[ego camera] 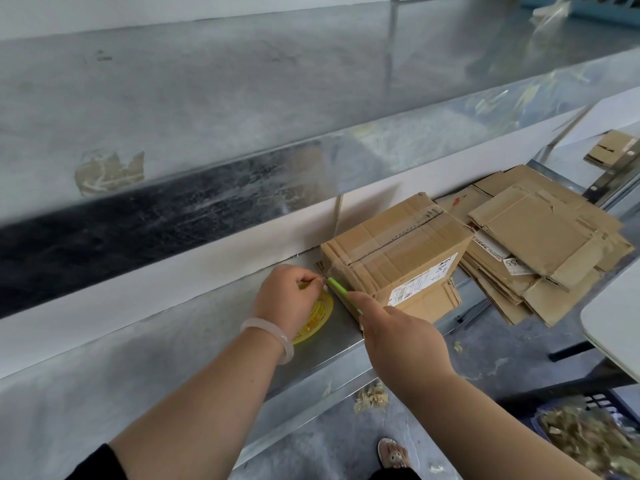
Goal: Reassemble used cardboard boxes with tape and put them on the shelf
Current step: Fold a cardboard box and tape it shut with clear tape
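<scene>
An assembled cardboard box (398,258) with clear tape along its top seam and a white label on its side sits on the metal shelf (173,341). My left hand (287,299) holds a yellow-cored tape roll (317,320) on the shelf just left of the box, its fingers pinching the tape by the box's left corner. My right hand (398,334) grips a green cutter (337,288), whose tip meets the tape between the roll and the box.
A pile of flattened cardboard boxes (540,244) lies on the shelf right of the box. An upper metal shelf (242,98) overhangs. A white table edge (613,317) is at right, a basket of scraps (588,438) lower right, tape scraps on the floor.
</scene>
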